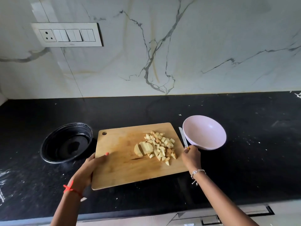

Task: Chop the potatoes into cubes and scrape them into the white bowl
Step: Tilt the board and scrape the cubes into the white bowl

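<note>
Status: potato pieces [160, 146] sit in a pile on the right half of the board [123, 170], toward the white bowl [205, 132]. Mostly cubes. A few thick slices [143, 148] at the pile's left side aren't cubed yet, so chopping prob not finished. White bowl is on the counter [244, 160] just beside the board's right edge, nothing in it afaict.

Left hand [91, 167]: thumb on top, fingers wrapped under the board's left edge, gripping it. Right hand [191, 156]: fingers curled round the knife [183, 137] handle, blade pointing away along the gap btw board and bowl. Can't tell if that hand also touches the bowl rim.

Handling, my read: cubes are light, wet, prob a bit slippery w/ starch. They'll slide and roll, so push w/ the flat of the blade, not fingers. Board is stiff wood, moderate weight; grip the left edge and tip the right side over the rim. Bowl looks light and could skid on the polished counter if bumped. Black bowl [66, 142] left of the board, not involved.
</note>
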